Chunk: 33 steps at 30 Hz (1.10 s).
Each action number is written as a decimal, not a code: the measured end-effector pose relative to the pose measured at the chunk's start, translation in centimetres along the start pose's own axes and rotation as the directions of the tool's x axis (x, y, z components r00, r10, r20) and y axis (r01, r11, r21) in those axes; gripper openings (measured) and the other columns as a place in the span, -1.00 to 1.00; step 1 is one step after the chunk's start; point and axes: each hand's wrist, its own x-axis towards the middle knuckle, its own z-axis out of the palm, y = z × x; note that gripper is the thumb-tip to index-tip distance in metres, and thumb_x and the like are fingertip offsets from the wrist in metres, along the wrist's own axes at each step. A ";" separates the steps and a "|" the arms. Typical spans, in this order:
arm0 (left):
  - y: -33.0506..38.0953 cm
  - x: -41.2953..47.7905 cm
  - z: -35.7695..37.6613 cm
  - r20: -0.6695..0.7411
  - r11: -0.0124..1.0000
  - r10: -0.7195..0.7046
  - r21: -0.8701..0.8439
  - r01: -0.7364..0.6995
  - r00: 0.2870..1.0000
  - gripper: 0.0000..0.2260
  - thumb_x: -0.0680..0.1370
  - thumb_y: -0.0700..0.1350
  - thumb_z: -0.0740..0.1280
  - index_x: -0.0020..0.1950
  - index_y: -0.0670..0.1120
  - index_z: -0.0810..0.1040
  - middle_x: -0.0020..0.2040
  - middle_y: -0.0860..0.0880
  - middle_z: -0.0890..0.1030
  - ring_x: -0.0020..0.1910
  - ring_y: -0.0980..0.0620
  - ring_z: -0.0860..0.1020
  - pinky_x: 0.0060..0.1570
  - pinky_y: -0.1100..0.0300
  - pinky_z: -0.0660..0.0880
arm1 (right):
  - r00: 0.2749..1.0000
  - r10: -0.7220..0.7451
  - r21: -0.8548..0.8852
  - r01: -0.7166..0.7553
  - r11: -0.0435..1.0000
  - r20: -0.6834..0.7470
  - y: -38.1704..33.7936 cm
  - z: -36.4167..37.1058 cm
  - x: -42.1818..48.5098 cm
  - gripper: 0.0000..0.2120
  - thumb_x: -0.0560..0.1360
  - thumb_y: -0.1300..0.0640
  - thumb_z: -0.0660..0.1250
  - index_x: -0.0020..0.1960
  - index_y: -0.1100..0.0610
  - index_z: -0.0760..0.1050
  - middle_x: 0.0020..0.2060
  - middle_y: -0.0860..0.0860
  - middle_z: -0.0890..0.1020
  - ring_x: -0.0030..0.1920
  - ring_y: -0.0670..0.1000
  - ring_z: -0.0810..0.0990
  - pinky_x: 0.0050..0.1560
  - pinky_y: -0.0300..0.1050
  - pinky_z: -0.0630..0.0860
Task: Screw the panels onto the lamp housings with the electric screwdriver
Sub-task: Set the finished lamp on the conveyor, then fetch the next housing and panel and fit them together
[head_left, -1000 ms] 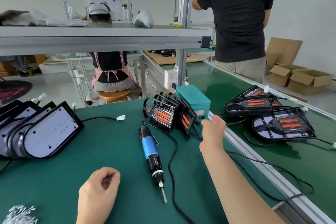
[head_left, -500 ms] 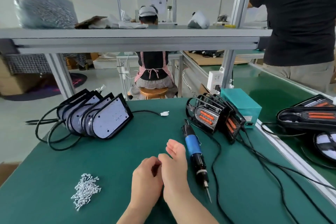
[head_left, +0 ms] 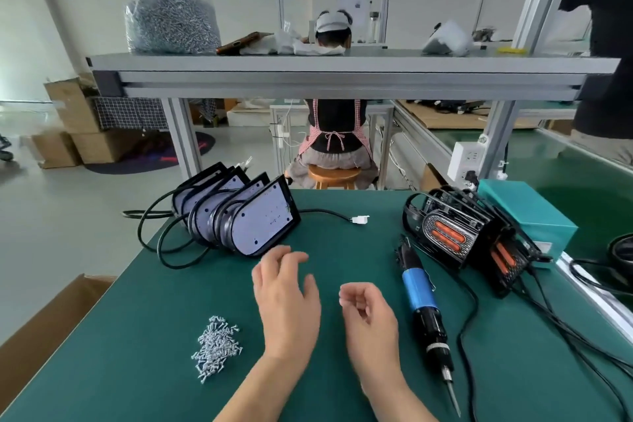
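Holding nothing in left hand [head_left: 286, 301], splayed palm-down, nor right hand [head_left: 370, 319], loosely curled (near electric screwdriver [head_left: 419, 291], not touching).

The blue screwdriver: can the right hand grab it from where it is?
Probably yes. The screwdriver lies flat on the green mat, close beside the right hand, which holds nothing. Nothing sits between them, so the way looks free.

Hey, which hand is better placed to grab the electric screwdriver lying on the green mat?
The right hand. It hovers empty, fingers loosely curled, just beside the electric screwdriver, which lies to its right. The left hand is farther off, toward the stacked lamp housings.
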 end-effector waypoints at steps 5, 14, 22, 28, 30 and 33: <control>-1.9 10.7 -3.0 -0.064 0.947 0.039 0.320 -0.016 0.997 -0.55 0.52 -0.17 0.41 0.39 -0.08 0.42 0.41 -0.04 0.39 0.41 -0.12 0.28 0.41 -0.01 0.21 | 1.000 -0.004 -0.016 0.004 1.000 0.013 0.1 0.2 -0.1 -0.72 0.56 0.36 0.28 -0.11 0.02 0.61 -0.13 -0.23 0.66 -0.09 -0.19 0.60 -0.09 -0.44 0.45; -5.7 16.6 -2.6 0.184 0.607 -0.044 0.786 -0.120 0.982 -0.68 0.59 0.07 0.28 0.29 -0.03 0.49 0.29 -0.03 0.51 0.29 -0.10 0.38 0.27 0.03 0.28 | 1.000 0.002 -0.012 -0.001 1.000 0.018 0.2 0.1 0.1 -0.71 0.54 0.39 0.28 -0.17 0.04 0.61 -0.17 -0.21 0.68 -0.13 -0.18 0.61 -0.14 -0.45 0.44; -5.6 16.2 -2.2 0.239 0.687 -0.108 0.719 -0.102 0.965 -0.81 0.61 -0.21 0.18 0.11 -0.15 0.57 0.12 -0.12 0.60 0.08 -0.16 0.57 -0.12 0.05 0.40 | 1.000 0.007 0.013 -0.007 1.000 0.004 0.2 0.2 0.2 -0.71 0.54 0.40 0.29 -0.16 0.06 0.62 -0.20 -0.15 0.69 -0.15 -0.14 0.62 -0.13 -0.40 0.48; -4.3 12.3 -2.2 0.281 0.825 -0.267 0.561 0.068 0.922 -0.82 0.58 -0.22 0.15 -0.18 -0.16 0.47 -0.12 -0.14 0.57 -0.17 -0.17 0.51 -0.32 0.10 0.30 | 0.999 0.027 0.027 -0.026 0.999 -0.031 0.4 0.3 0.4 -0.72 0.54 0.38 0.31 -0.13 0.03 0.63 -0.17 -0.09 0.68 -0.09 -0.07 0.62 -0.04 -0.20 0.53; -3.7 10.4 -2.3 0.327 0.867 -0.343 0.471 0.162 0.881 -0.84 0.56 -0.21 0.16 -0.19 -0.19 0.45 -0.14 -0.21 0.55 -0.18 -0.17 0.52 -0.37 0.13 0.25 | 0.997 0.029 0.051 -0.026 0.998 -0.065 0.3 0.2 0.3 -0.76 0.57 0.33 0.33 -0.07 0.01 0.61 -0.10 -0.10 0.68 -0.06 -0.16 0.61 -0.04 -0.29 0.48; -2.8 7.2 -2.6 0.402 0.910 -0.382 0.319 0.264 0.832 -0.86 0.51 -0.17 0.20 -0.24 -0.14 0.37 -0.15 -0.14 0.53 -0.20 -0.17 0.52 -0.31 0.13 0.34 | 0.993 0.043 0.151 -0.027 0.988 -0.108 0.0 0.2 0.4 -0.81 0.58 0.27 0.36 0.06 0.00 0.57 0.07 -0.09 0.65 0.02 -0.28 0.59 0.00 -0.41 0.46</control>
